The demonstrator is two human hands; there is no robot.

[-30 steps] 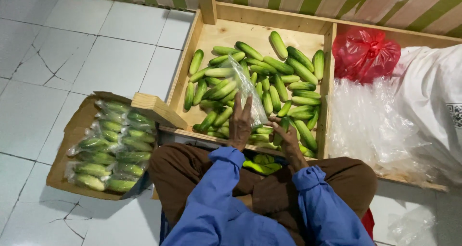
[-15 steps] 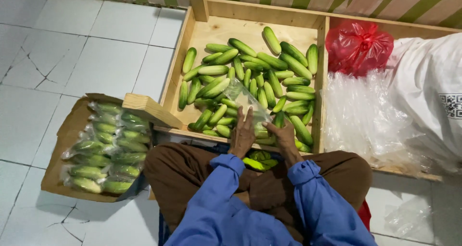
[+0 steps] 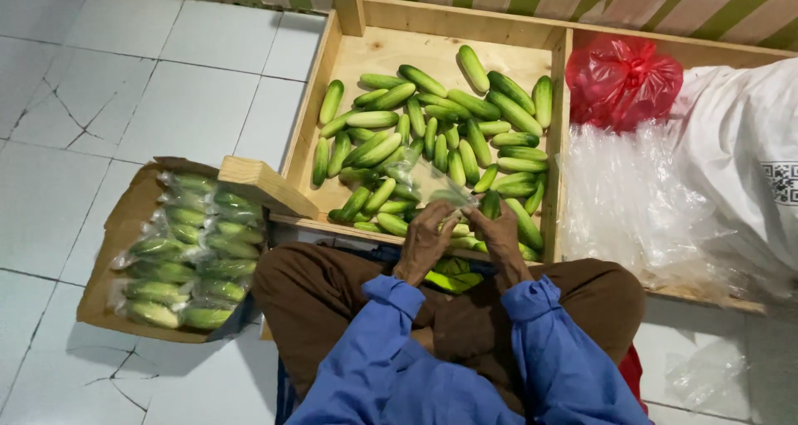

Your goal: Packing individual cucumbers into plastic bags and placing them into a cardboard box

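My left hand (image 3: 426,240) and my right hand (image 3: 499,232) meet over the near edge of a wooden crate (image 3: 317,109). Both pinch a clear plastic bag (image 3: 424,181) that lies low over the loose green cucumbers (image 3: 449,134) in the crate. The bag is thin and crumpled; what it holds I cannot make out. My blue sleeves and brown trousers fill the bottom of the view. More yellowish-green cucumbers (image 3: 453,272) lie in my lap, under my hands.
A cardboard box (image 3: 116,234) on the left holds several bagged cucumbers (image 3: 195,259). A wood block (image 3: 264,186) rests on its corner. Right of the crate are a red plastic bag (image 3: 623,80), a heap of clear bags (image 3: 640,205) and a white sack (image 3: 748,155). White tiled floor surrounds everything.
The clear bag has come down from upright over the pile to low at the crate's near edge. Both hands have drawn together and closed on it.
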